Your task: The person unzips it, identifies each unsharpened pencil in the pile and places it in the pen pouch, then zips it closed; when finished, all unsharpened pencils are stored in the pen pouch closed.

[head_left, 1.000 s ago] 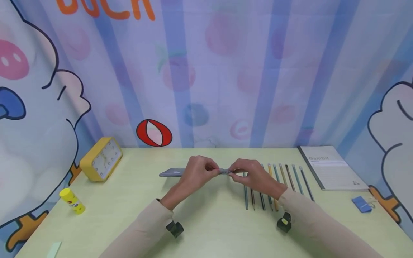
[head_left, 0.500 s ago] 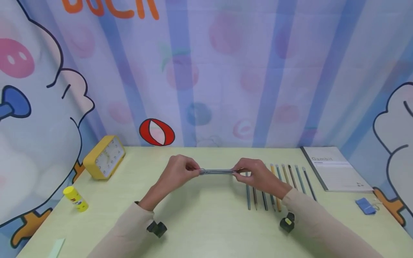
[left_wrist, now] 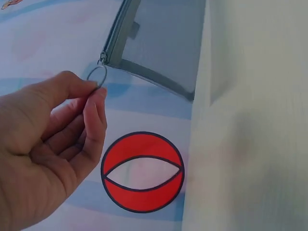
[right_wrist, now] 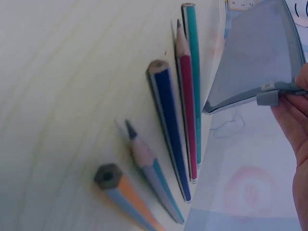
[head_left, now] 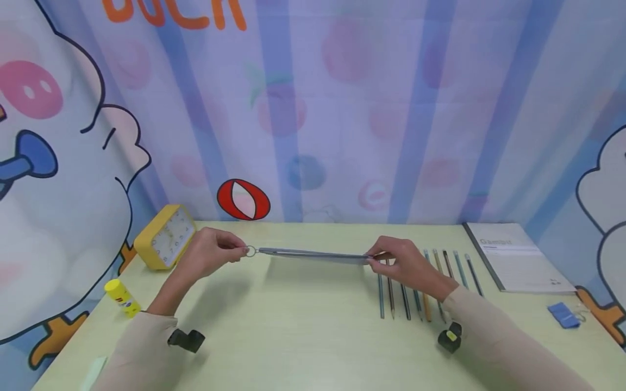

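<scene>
Hanging above the surface (head_left: 303, 342), toward its far edge, the pouch (left_wrist: 166, 45) looks light, soft and floppy, best taken by its stiffer zip (left_wrist: 115, 32) ends, left hand (head_left: 209, 252) pinching the ring (left_wrist: 105, 77), right hand (head_left: 403, 266) gripping the opposite corner, fingers closed on both.

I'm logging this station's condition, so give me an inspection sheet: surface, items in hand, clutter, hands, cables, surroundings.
Surface: pale table, shadows cast on it below the hands.
Items in hand: grey zip pouch, held up off the table; pull ring at its left end.
Clutter: pencils in a row, notebook, yellow clock, glue stick, pale green strip, small blue item (unclear what).
Hands: left hand pinches the ring; right hand grips the pouch's other end.
Cables: nothing seen.
Surroundings: printed curtain behind the table.
</scene>
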Demonstrator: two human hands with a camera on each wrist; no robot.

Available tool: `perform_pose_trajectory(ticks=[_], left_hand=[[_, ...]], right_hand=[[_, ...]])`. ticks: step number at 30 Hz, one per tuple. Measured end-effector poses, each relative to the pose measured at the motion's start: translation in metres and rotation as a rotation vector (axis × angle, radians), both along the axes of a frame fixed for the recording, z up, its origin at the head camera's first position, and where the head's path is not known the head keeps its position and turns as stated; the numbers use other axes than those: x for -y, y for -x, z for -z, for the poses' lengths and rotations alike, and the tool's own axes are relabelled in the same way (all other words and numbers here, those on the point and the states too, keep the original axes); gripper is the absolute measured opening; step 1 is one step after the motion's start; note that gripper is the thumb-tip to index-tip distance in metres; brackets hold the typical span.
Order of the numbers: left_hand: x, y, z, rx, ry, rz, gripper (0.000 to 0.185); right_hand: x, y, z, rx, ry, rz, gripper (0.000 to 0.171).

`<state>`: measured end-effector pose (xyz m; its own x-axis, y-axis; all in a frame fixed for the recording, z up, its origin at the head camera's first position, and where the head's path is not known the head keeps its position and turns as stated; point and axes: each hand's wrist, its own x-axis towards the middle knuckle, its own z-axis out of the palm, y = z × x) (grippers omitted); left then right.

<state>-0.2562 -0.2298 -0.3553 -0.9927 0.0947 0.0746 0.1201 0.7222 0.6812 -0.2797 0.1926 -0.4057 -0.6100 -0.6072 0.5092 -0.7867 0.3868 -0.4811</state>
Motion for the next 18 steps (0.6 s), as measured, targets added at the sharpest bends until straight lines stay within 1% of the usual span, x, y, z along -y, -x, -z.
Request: perform_pose_trajectory(ticks=[4, 6, 9, 11, 13, 15, 18], left_hand=[[0.006, -0.002, 0.003, -0.011, -0.012, 0.007, 0.015], [0.004, -0.004, 0.004, -0.017, -0.026, -0.005, 0.014], [-0.003, -0.007, 0.005, -0.053, -0.059, -0.001, 0.012], [-0.009, -0.008, 0.006, -0.106, -0.061, 0.027, 0.011], [-0.015, -0.009, 0.008, -0.178, -0.045, 0.064, 0.009], [-0.019, -0.011, 0.011, -0.266, 0.009, 0.102, 0.009], [-0.025, -0.012, 0.017, -0.385, 0.121, 0.151, 0.010]], right_hand=[[0.002, 0.001, -0.002, -0.025, -0.008, -0.010, 0.014], [0.002, 0.001, -0.002, -0.044, -0.003, 0.000, 0.014], [0.002, 0.000, 0.000, -0.072, 0.014, 0.017, 0.015], [0.002, -0.001, 0.000, -0.084, 0.028, 0.016, 0.016], [0.003, -0.001, 0.001, -0.093, 0.036, 0.009, 0.016], [0.005, -0.001, 0.001, -0.097, 0.039, 0.001, 0.016], [0.006, -0.001, 0.002, -0.099, 0.043, 0.000, 0.016]])
